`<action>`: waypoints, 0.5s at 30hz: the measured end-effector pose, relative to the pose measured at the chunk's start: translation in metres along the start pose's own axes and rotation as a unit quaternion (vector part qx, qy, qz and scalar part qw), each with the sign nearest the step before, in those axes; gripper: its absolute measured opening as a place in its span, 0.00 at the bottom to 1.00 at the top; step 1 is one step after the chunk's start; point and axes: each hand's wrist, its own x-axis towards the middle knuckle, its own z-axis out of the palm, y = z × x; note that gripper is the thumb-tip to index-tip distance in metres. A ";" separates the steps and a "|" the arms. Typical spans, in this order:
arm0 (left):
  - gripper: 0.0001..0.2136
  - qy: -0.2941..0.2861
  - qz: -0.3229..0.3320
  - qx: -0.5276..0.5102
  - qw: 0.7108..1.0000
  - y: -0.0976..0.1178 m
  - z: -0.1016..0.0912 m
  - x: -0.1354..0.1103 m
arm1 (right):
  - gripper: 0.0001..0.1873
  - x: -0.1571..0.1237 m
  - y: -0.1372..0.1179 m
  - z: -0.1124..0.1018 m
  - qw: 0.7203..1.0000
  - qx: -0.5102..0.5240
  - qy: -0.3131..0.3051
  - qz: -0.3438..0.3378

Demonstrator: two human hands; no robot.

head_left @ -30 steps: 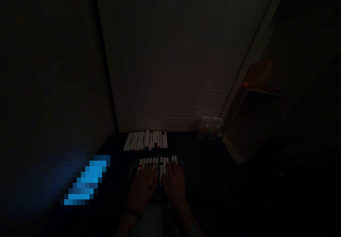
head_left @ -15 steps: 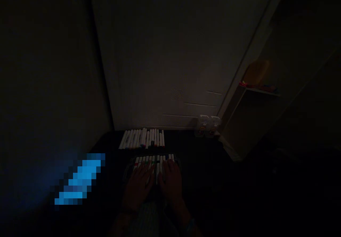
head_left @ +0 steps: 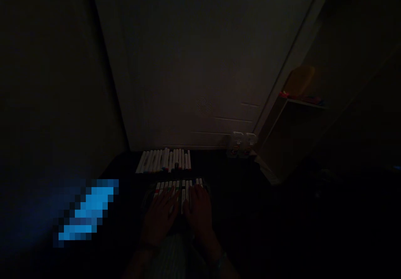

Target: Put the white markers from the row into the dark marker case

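The scene is very dark. My left hand (head_left: 160,216) and my right hand (head_left: 198,211) lie side by side, fingers stretched flat over a near row of white markers (head_left: 175,186) with coloured bands on a dark surface. The fingertips rest on the markers' near ends. Behind it, a second row of white markers (head_left: 164,161) lies against the foot of the pale wall.
A glowing blue blurred patch (head_left: 86,212) sits at the left. Two small clear containers (head_left: 242,144) stand by the wall at the right. Beside them is a pale box or shelf (head_left: 282,141) with an orange thing (head_left: 300,81) on top.
Both hands stay flat on the near marker row. The whole view has slid a little left and down in the frame; nothing was picked up or let go.
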 end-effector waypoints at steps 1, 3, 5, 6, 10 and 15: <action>0.19 -0.003 -0.002 -0.001 1.000 0.001 -0.001 0.000 | 0.24 0.000 0.000 0.000 1.000 0.001 -0.003 0.000; 0.19 -0.007 -0.006 0.000 1.000 0.002 -0.003 0.000 | 0.24 0.000 0.000 -0.001 1.000 0.003 -0.007 0.004; 0.19 -0.009 -0.010 0.001 1.000 0.004 -0.004 0.001 | 0.24 0.000 0.000 0.000 1.000 0.007 -0.010 0.007; 0.19 -0.010 -0.010 0.001 1.000 0.004 -0.005 0.001 | 0.24 0.000 0.000 0.000 1.000 0.009 -0.010 0.008; 0.18 -0.005 -0.006 0.001 1.000 0.005 -0.005 0.001 | 0.24 0.000 0.000 0.001 1.000 0.010 -0.001 0.005; 0.19 -0.008 0.002 0.020 1.000 0.002 -0.003 0.001 | 0.24 0.000 -0.001 0.000 1.000 0.005 -0.002 0.007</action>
